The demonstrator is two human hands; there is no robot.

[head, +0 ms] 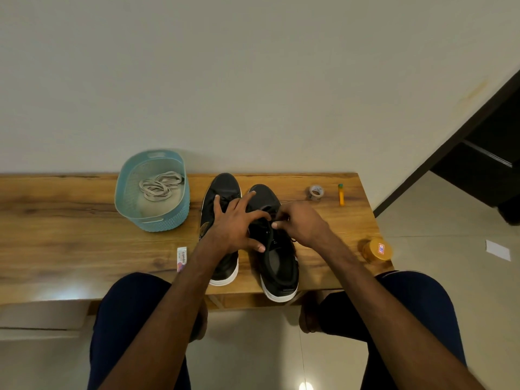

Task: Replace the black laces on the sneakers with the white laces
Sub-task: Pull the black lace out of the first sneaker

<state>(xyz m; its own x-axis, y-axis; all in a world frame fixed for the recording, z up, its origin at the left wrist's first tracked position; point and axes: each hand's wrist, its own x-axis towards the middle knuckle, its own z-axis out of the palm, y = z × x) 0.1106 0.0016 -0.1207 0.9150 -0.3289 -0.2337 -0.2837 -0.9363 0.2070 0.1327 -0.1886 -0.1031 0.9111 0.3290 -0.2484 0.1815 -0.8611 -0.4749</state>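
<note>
A black, white-soled left sneaker (222, 190) and its matching right sneaker (278, 266) stand side by side at the wooden surface's (70, 220) near edge, toes toward the far edge. The left hand (235, 225) lies splayed across both, fingers straight. The right hand (302, 222) pinches the right sneaker's black lace (271, 235). A pale blue plastic basket (123, 204) by the far edge holds coiled white laces (159, 187).

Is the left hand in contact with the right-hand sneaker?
Touching. The head view shows the left hand spread wide, its thumb and index finger lying directly on the right-hand sneaker, with no gap visible.
</note>
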